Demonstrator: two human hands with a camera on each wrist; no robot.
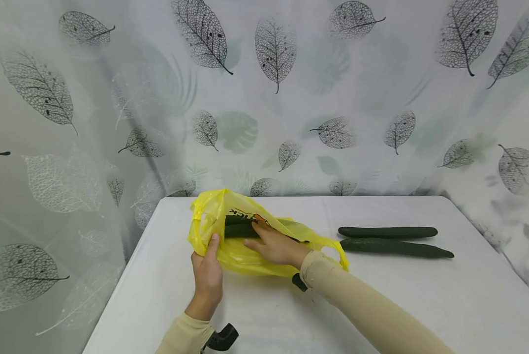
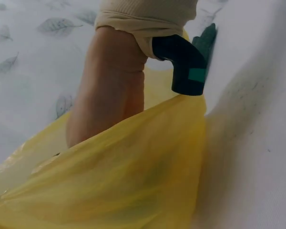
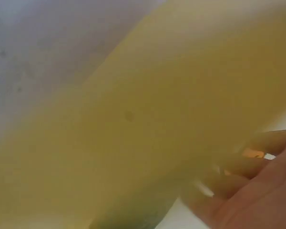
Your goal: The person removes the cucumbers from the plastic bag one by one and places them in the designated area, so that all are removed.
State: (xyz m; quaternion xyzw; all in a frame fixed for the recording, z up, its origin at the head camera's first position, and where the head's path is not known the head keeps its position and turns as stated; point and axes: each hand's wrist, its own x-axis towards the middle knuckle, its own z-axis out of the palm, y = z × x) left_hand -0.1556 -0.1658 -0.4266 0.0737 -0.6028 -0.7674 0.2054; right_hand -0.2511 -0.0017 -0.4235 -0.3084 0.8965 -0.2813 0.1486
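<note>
A yellow plastic bag (image 1: 255, 258) lies on its side on the table, with its mouth facing the person. Dark green cucumbers (image 1: 237, 230) lie inside it; how many is hidden. At the left end, my left hand (image 1: 208, 275) grips the bag's edge beside a handle, thumb up. My right hand (image 1: 275, 244) reaches into the mouth with fingers extended, touching or just over the cucumbers. The left wrist view shows the right arm going behind the yellow plastic (image 2: 133, 171). In the right wrist view, blurred yellow plastic (image 3: 133, 119) covers most of the picture.
Two more cucumbers, a straighter one (image 1: 387, 232) and a longer one (image 1: 397, 248), lie side by side on the white table (image 1: 264, 319), right of the bag. A leaf-patterned curtain (image 1: 291, 113) hangs behind. A black camera mount (image 1: 223, 338) sits at the left wrist.
</note>
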